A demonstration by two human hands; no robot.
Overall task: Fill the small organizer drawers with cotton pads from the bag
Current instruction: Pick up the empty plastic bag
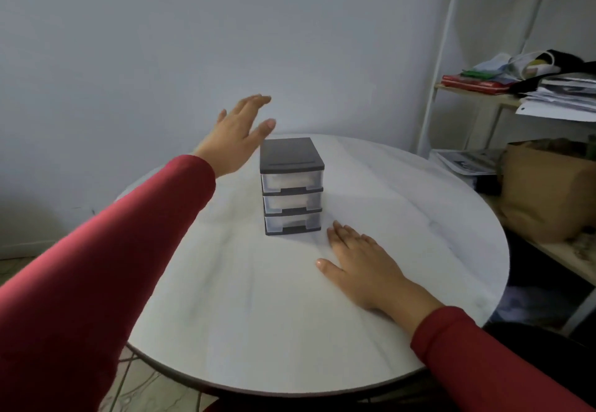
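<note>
— Where's the organizer?

— Upright on the round white table, a little toward twelve o'clock from its middle. Its three drawers all sit pushed in.

— And the hands?

— The left hand is lifted at ten o'clock from it, fingers straight and spread, holding nothing. The right hand lies flat, palm down, at five o'clock, fingers straight, tips just beside the base. Both arms wear red sleeves.
</note>
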